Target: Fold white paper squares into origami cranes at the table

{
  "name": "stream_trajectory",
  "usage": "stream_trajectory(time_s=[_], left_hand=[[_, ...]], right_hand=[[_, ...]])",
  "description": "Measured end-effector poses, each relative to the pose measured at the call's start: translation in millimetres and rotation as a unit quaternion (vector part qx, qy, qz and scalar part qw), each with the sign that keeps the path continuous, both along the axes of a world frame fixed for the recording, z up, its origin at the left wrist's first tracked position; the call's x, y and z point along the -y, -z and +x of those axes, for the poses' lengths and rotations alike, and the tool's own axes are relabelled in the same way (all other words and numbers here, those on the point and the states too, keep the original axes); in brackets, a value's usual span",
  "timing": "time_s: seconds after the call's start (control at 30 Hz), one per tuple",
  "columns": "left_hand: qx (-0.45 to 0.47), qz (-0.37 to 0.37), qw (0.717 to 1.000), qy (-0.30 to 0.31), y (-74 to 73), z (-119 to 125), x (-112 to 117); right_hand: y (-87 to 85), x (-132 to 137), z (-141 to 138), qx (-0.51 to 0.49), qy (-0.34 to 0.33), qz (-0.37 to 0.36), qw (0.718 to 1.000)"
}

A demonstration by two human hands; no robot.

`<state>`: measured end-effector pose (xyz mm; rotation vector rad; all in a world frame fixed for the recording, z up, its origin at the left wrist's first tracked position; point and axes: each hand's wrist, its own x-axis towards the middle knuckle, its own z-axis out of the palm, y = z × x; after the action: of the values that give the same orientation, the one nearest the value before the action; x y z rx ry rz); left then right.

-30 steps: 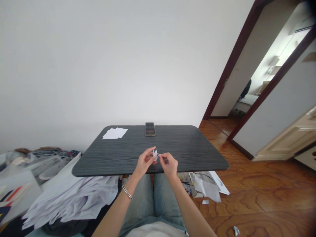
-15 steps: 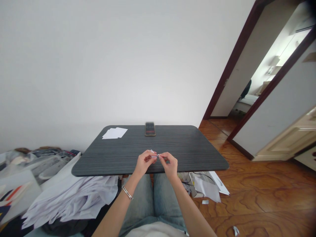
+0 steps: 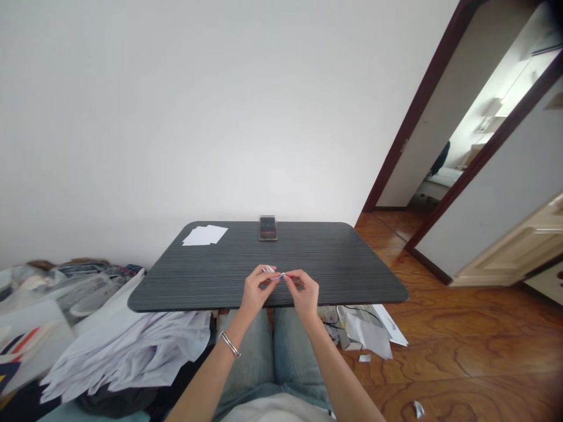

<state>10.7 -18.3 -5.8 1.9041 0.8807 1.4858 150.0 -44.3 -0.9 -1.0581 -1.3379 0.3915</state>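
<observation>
Between my two hands is a small folded piece of white paper (image 3: 270, 269), held over the front part of the dark table (image 3: 325, 258). My left hand (image 3: 258, 287) pinches it between thumb and fingers, and a pointed flap sticks up above that hand. The thumb and forefinger of my right hand (image 3: 302, 288) are closed on the paper's right end, with the fingertips of both hands nearly touching. Much of the paper is hidden by my fingers. A silver bracelet (image 3: 230, 344) circles my left wrist.
White paper sheets (image 3: 204, 235) lie at the table's back left. A phone (image 3: 268, 228) stands at the back edge against the wall. Piled white cloth or paper (image 3: 132, 351) is left of my legs. Loose papers (image 3: 369, 334) and cables lie on the floor at right.
The paper's flap has tipped a little to the left and lower. My right hand has shifted slightly right; both hands keep their pinch.
</observation>
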Motion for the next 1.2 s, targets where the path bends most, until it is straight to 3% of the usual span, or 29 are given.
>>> stream_trajectory(time_s=[0.67, 0.9, 1.2], left_hand=[[-0.039, 0.088, 0.995, -0.035, -2.3, -0.2, 5.3], [-0.025, 0.143, 0.989, -0.042, -4.3, 0.9, 12.0], [-0.022, 0.205, 0.977, -0.051, -32.2, 3.1, 32.1]], right_hand=[[2.7, -6.4, 5.9, -0.042, -0.056, -0.029, 0.997], [-14.4, 6.5, 5.4, -0.078, -0.108, -0.011, 0.991], [-44.5, 25.4, 5.9, -0.119, -0.149, 0.034, 0.981]])
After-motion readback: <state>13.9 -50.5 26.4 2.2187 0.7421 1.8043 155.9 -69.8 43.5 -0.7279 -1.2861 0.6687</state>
